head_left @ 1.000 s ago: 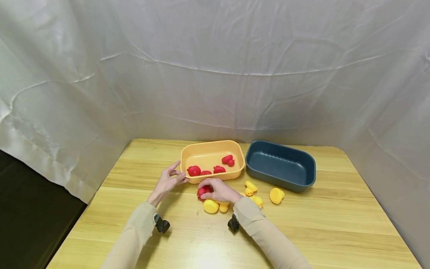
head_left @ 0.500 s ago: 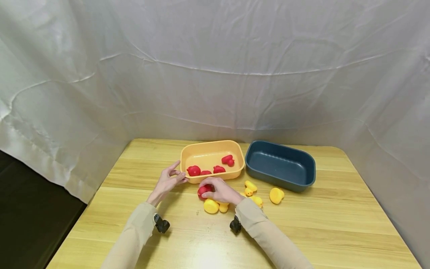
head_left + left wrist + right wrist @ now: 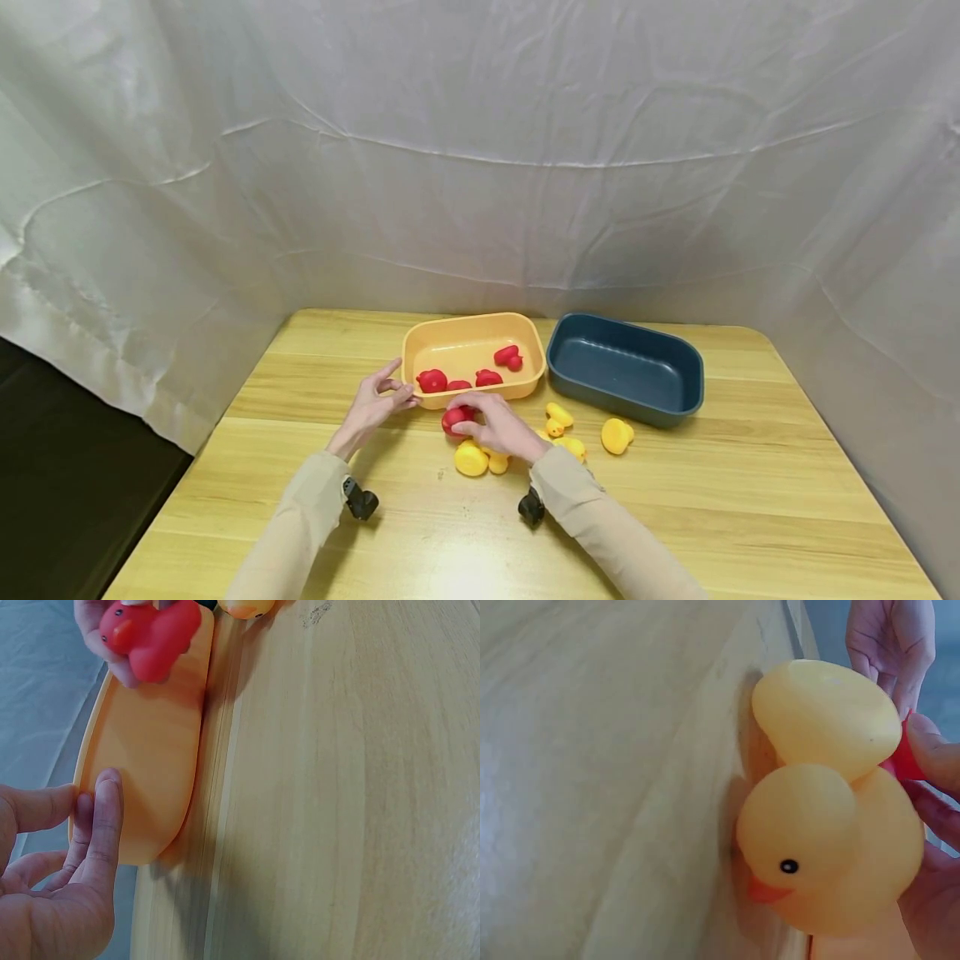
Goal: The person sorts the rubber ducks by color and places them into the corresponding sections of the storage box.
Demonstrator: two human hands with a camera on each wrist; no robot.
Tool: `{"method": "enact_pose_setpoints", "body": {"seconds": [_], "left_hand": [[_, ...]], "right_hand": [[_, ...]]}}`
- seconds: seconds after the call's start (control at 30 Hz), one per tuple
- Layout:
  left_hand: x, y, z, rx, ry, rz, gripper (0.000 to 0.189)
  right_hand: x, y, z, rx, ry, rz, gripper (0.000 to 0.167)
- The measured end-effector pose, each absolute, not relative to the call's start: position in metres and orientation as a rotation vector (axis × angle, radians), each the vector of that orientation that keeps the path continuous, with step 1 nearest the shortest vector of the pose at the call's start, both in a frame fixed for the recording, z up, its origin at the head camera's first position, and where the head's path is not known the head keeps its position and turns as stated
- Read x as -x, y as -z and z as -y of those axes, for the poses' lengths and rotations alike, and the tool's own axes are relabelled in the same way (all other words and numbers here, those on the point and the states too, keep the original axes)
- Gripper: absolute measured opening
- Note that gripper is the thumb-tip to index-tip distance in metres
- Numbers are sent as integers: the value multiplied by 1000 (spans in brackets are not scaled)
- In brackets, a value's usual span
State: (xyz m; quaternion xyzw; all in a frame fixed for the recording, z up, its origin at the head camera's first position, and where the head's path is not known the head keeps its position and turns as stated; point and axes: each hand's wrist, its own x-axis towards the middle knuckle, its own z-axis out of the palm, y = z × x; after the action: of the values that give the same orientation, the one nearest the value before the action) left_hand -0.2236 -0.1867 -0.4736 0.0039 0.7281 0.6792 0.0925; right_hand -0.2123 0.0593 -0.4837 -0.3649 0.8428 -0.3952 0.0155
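Note:
My right hand [image 3: 498, 427] grips a red rubber duck [image 3: 453, 422] just in front of the orange bin [image 3: 525, 390]. In the left wrist view the red duck [image 3: 154, 637] appears raised beside the bin's outer wall [image 3: 150, 750]. At the bin's near left corner my left hand [image 3: 372, 406] pinches the rim between thumb and fingers. Several red ducks [image 3: 432, 382] lie inside that bin. Below my right hand sit yellow rubber ducks [image 3: 471, 458], one large in the right wrist view with its head [image 3: 799, 817] toward the camera.
A dark blue bin [image 3: 626, 367] stands right of the orange one, with nothing seen in it. More yellow ducks [image 3: 558, 415] lie in front of the bins, one [image 3: 617, 436] farther right. A grey curtain [image 3: 480, 167] hangs behind the wooden table [image 3: 712, 517].
My right hand has risen slightly with the red duck, drawing a little nearer the orange bin and away from the yellow ducks. The left hand keeps its place on the rim.

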Motion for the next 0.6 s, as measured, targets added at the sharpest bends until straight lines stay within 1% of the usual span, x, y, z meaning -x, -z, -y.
{"method": "enact_pose_setpoints", "body": {"seconds": [0.33, 0.6], "left_hand": [[222, 475, 187, -75, -2074, -2122, 73], [222, 472, 187, -29, -2044, -2126, 73]], "right_hand": [[215, 460, -61, 1201, 1222, -2648, 31], [228, 443, -63, 1107, 1302, -2642, 27]]}}
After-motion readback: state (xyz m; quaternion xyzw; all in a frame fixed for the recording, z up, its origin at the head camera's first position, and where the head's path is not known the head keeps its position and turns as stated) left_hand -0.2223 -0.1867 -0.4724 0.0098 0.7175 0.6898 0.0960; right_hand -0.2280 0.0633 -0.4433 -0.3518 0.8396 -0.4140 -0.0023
